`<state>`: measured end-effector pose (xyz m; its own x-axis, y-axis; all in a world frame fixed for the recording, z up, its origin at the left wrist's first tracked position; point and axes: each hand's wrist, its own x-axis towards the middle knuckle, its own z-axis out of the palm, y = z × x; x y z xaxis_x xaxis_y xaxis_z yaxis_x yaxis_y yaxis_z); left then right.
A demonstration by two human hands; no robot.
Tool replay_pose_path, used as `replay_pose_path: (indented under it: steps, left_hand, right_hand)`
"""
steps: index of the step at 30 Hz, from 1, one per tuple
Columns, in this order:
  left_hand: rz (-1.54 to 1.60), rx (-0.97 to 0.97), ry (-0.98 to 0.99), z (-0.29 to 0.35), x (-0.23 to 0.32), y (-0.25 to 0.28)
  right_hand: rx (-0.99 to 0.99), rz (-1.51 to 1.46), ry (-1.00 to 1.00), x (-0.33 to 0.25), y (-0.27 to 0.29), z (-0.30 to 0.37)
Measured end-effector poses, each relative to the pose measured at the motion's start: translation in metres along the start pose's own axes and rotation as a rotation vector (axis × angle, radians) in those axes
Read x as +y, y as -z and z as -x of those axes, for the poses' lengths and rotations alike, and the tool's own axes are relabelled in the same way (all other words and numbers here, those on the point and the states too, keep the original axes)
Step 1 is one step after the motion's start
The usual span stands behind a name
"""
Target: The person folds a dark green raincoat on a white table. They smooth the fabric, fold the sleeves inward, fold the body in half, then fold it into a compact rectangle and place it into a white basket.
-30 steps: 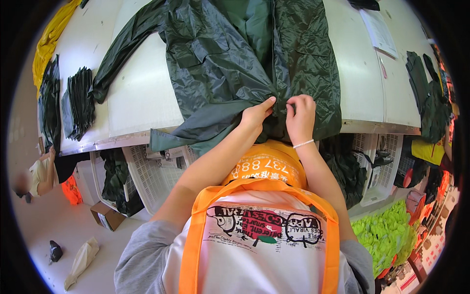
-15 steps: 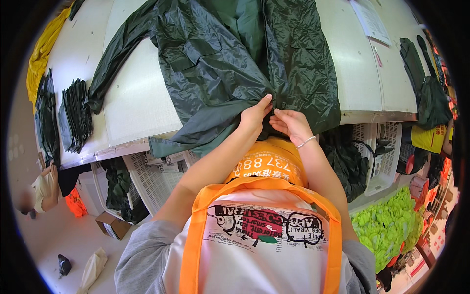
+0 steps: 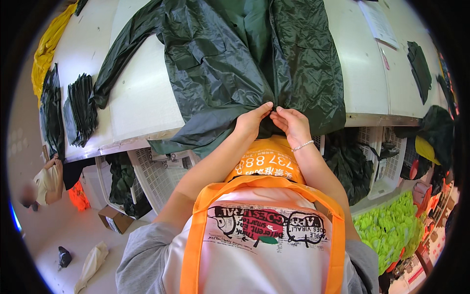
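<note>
A dark green raincoat (image 3: 205,63) lies front up across the white table, its two front halves parted at the top. Its zipper (image 3: 274,73) runs down between the halves to the hem at the table's near edge. My left hand (image 3: 253,120) pinches the bottom end of the left front edge beside the zipper. Close against it, my right hand (image 3: 293,123) pinches the bottom of the right edge. The fingertips of both nearly meet, and the small zipper parts between them are hidden. The lower left flap of the coat hangs over the edge.
On the white table (image 3: 137,93), folded dark garments (image 3: 81,110) lie at left, a yellow garment (image 3: 46,44) beyond. Papers (image 3: 378,22) and a dark folded piece (image 3: 419,71) lie at right. White baskets (image 3: 159,179) with garments stand below; bright lime garments (image 3: 389,225) are piled lower right.
Both hands have come closer together at the zipper's bottom; the right fingers now touch the coat's edge. At far right, a dark garment has moved off the table.
</note>
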<state>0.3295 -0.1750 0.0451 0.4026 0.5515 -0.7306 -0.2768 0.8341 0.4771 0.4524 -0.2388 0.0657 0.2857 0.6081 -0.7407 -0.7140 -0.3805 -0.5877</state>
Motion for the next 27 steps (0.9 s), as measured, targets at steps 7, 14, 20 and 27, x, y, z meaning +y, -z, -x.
replay_pose_path:
  steps: [7,14,20,27]
  left_hand:
    - [-0.086,0.06,-0.015,-0.004,-0.006,0.004]
    - [-0.717,0.311,0.021,0.031,0.023,-0.015]
    - [-0.592,0.258,-0.202,0.036,0.005,0.0]
    - [-0.719,0.465,-0.002,0.099,-0.037,0.023]
  right_hand:
    - [-0.002,-0.11,0.006,0.006,-0.005,0.001]
    - [-0.153,0.438,0.047,-0.02,-0.002,-0.006]
    - [-0.619,1.717,1.182,-0.055,-0.011,-0.017]
    - [-0.466,1.882,1.635,-0.177,-0.136,-0.115]
